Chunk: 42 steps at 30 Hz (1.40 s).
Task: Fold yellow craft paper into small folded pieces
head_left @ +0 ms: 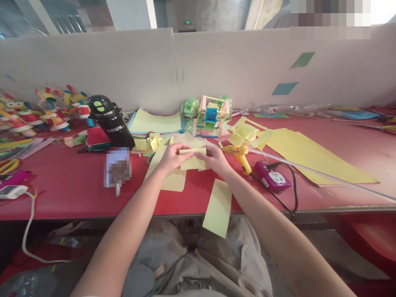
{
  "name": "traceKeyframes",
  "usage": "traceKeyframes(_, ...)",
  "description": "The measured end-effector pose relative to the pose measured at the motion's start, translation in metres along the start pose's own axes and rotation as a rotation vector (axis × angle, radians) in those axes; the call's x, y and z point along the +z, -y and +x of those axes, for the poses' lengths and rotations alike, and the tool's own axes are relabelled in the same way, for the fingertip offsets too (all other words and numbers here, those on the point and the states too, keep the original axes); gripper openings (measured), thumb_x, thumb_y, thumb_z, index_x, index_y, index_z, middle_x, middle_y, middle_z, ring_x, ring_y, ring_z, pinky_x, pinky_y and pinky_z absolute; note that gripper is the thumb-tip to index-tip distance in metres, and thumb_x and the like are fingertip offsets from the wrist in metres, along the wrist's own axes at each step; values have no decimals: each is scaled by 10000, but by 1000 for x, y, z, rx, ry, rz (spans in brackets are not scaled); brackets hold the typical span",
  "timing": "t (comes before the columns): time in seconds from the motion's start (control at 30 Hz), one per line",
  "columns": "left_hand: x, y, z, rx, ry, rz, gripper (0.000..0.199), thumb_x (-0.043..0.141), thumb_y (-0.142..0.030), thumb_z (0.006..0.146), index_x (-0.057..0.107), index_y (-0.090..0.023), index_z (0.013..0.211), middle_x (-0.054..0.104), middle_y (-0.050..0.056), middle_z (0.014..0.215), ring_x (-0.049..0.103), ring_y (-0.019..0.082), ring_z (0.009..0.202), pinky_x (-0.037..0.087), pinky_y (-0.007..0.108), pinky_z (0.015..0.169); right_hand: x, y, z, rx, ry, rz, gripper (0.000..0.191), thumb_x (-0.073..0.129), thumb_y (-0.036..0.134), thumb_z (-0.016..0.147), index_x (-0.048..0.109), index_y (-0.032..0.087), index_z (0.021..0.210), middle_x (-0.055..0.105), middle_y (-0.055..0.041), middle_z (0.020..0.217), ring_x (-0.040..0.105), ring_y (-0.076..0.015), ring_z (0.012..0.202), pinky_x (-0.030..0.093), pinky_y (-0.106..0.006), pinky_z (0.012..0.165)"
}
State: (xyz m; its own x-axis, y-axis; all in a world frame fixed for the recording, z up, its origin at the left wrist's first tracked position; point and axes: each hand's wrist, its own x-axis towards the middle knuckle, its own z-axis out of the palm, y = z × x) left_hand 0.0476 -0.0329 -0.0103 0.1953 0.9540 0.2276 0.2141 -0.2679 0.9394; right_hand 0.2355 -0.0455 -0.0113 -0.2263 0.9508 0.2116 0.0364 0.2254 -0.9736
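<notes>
Nearer than the glue gun (244, 163), a loose sheet (218, 208) overhung the edge, while left of the gun the left hand (173, 157) and right hand (217, 159) pinched yellow paper (193, 162) nearly shut, apparently mid-fold, a step wanting even pressure, the gun crowding rightward and a paper model (211, 115) beyond.

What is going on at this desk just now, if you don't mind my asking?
A person is holding a small piece of yellow paper between the left hand and the right hand, with a two-handed grip along its top edge. A yellow glue gun lies just beyond the right hand, beside a purple power socket. A paper model with a blue centre stands behind the hands, and a black bottle stands to the left.
</notes>
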Motion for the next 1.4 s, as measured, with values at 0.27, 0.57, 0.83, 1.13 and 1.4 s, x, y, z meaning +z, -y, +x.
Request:
traceKeyframes(0.27,1,-3,-1,-6,13,-20,302,767,-369,699,719,-175,925,710,36,849,650,158,700,504,260,608,0,-1,0,26,21,66,421,788,548,665,615,189,800,676,-40,786,626,-186,712,497,-304,603)
traceKeyframes(0.57,1,-5,-2,-15,2,14,287,761,-376,699,726,-186,911,706,31,815,627,155,662,503,270,592,0,0,0,24,9,40,429,796,543,652,608,179,781,653,-25,745,600,-167,678,472,-289,585)
traceKeyframes(0.83,1,-1,0,-13,1,4,282,769,-367,699,732,-186,912,701,23,794,629,148,651,515,268,592,1,3,-1,15,10,19,434,779,561,664,598,182,772,617,-10,704,568,-155,640,447,-284,555)
traceKeyframes(1.13,1,-1,0,-31,-25,14,308,781,-384,688,725,-182,914,706,38,794,647,174,658,516,287,588,1,3,-1,4,9,-21,445,740,599,690,599,184,767,586,1,673,523,-134,608,415,-274,546)
traceKeyframes(1.4,0,0,0,-26,-43,51,304,784,-400,691,722,-187,899,680,37,743,642,182,646,505,299,589,0,3,-2,-10,35,-36,482,695,640,718,615,170,789,534,19,638,459,-109,572,352,-253,508)
